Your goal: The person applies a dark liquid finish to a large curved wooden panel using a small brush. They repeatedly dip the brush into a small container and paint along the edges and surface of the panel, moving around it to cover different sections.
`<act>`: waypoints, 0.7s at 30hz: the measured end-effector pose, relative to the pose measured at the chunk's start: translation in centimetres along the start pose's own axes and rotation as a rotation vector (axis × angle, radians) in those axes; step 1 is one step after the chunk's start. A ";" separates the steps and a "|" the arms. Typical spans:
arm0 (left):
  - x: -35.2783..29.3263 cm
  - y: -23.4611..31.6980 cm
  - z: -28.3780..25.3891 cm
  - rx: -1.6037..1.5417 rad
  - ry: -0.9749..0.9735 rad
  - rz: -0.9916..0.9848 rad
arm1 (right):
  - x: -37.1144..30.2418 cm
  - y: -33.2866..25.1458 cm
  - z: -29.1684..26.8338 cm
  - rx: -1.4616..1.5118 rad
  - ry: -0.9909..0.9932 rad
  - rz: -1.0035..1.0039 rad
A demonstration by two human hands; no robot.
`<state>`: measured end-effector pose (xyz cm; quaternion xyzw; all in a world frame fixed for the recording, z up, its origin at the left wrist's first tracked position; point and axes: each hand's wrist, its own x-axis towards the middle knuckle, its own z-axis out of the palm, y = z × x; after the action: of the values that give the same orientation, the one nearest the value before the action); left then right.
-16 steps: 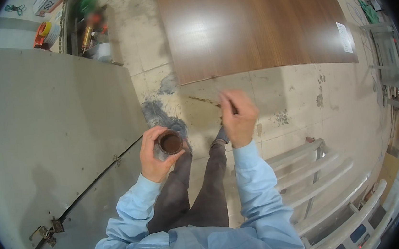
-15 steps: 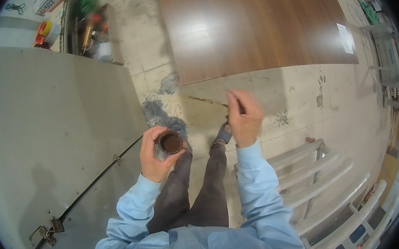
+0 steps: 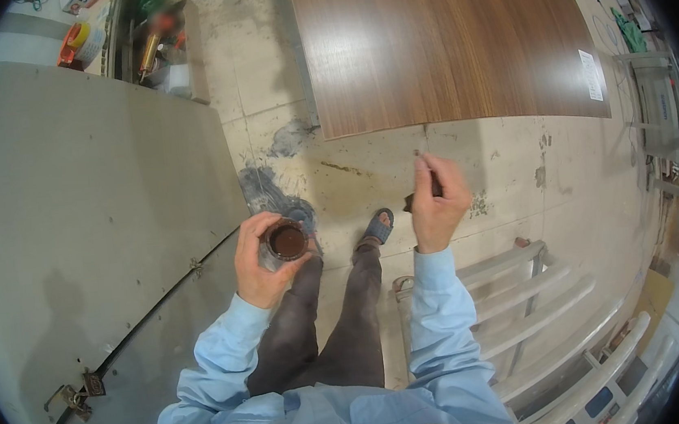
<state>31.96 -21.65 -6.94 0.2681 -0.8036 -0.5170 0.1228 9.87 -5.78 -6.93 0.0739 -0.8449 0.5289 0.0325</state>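
My left hand (image 3: 256, 265) is wrapped around a small clear cup (image 3: 269, 260), its fingers on the far side and thumb on the near side. Dark brown liquid (image 3: 287, 241) shows through the cup's open mouth. To the right, my right hand (image 3: 439, 206) pinches a small dark object (image 3: 410, 203), whose kind I cannot make out because the fingers mostly cover it. That hand is held up just short of the near edge of a brown wood-grain panel (image 3: 438, 47), apart from it.
A large grey metal surface with padlocks (image 3: 93, 383) stretches along my left. Far left, an open box (image 3: 195, 54) holds tools and bottles. A rack of pale rounded bars (image 3: 527, 292) stands at my right. Stains (image 3: 272, 194) mark the tiled floor.
My right hand has shifted to the right with the dark object, away from above my foot. My left hand keeps the cup nearly in place. The panel appears slightly further right as the view shifts.
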 end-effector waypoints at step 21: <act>0.0 0.6 0.1 -0.009 0.021 -0.016 | 1.4 0.5 -1.9 0.044 -0.035 0.066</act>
<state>31.78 -21.37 -6.48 0.2792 -0.7977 -0.5189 0.1285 8.32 -3.96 -6.33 0.0562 -0.8354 0.5467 -0.0013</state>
